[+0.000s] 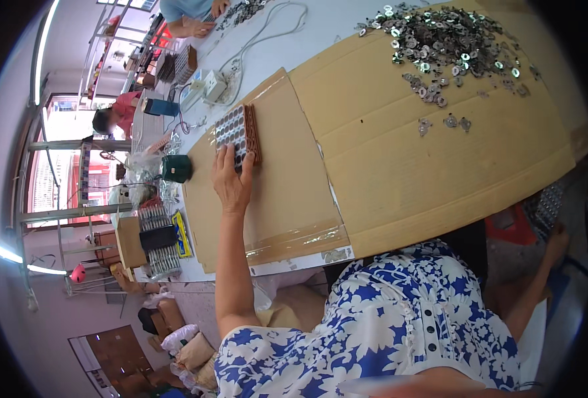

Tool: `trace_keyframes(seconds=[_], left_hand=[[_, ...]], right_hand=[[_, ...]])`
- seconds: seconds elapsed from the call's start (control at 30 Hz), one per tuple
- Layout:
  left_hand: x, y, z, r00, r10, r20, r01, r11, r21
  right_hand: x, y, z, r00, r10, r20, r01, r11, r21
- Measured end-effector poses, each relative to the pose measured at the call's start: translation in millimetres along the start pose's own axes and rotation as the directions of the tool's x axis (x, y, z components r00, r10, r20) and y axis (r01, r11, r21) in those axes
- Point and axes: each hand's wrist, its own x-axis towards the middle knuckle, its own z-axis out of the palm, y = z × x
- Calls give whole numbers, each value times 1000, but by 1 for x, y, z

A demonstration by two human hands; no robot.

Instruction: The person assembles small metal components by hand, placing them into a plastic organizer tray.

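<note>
Flowered clothing (407,312) filled the lower centre, while the left hand (233,188) rested open fingers on the tray stack (234,126), upper left of centre, where light, even pressure seemed wise; the far-right right hand's (558,243) fingers I could not tell.

1 head-worn fisheye view, downward across the table (337,30)

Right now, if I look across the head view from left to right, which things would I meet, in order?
Small pink object → dark green container → left hand on the stacked trays → pile of metal parts → right hand.
</note>
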Motion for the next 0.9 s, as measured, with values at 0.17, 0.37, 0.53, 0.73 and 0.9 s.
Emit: trace_keyframes(seconds=[0.17, 0.37, 0.53, 0.73, 0.9], left_hand=[[-5, -11, 12, 998, 63, 23, -57, 980, -191], [13, -33, -21, 893, -402, 202, 433, 890, -145], [4, -91, -10, 671, -600, 435, 735, 465, -493], [-20, -174, -21, 670, -492, 556, 678, 100, -728], [-40, -165, -18, 760, -435, 482, 561, 67, -825]], right_hand=[[-11, -20, -57, 963, 84, -255, -42, 985, 166], [-91, -330, -162, 910, 98, -403, 260, 621, 740], [-167, -502, -190, 880, -426, -209, 383, 378, 843], [-190, -611, -157, 516, -806, -290, 780, 303, 547], [-181, -606, -144, 416, -887, -200, 876, 333, 349]])
